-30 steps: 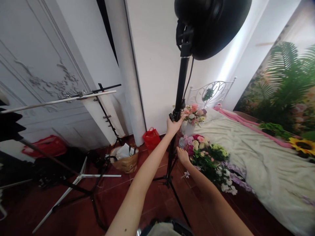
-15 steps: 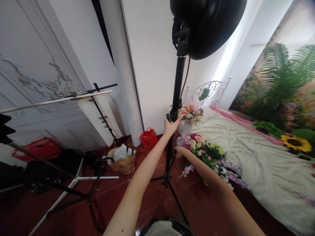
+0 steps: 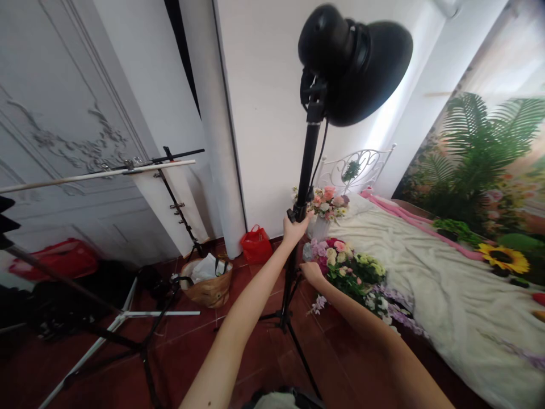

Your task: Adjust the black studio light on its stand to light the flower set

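Note:
A black light stand [image 3: 309, 156] rises from the tiled floor in front of me, topped by a studio lamp with a wide black reflector [image 3: 361, 74]. My left hand [image 3: 297, 229] is wrapped round the stand's pole just under its black locking collar [image 3: 298, 213]. Lower down, my right hand [image 3: 313, 274] is closed at the stand near a knob, its fingertips partly hidden. A dark cable [image 3: 322, 153] hangs from the lamp along the pole. The stand's tripod legs [image 3: 300, 355] are spread on the floor.
Right of the stand lie artificial flowers [image 3: 340, 258] beside a bed with a cream cover [image 3: 447, 289]. A red bag [image 3: 256, 244] and a woven basket [image 3: 208, 289] stand to the left. Other black and white stand legs [image 3: 162, 313] spread across the floor at left.
The view has tilted up slightly, so more of the lamp head shows and it sits lower in the picture. Both hands keep their places on the stand.

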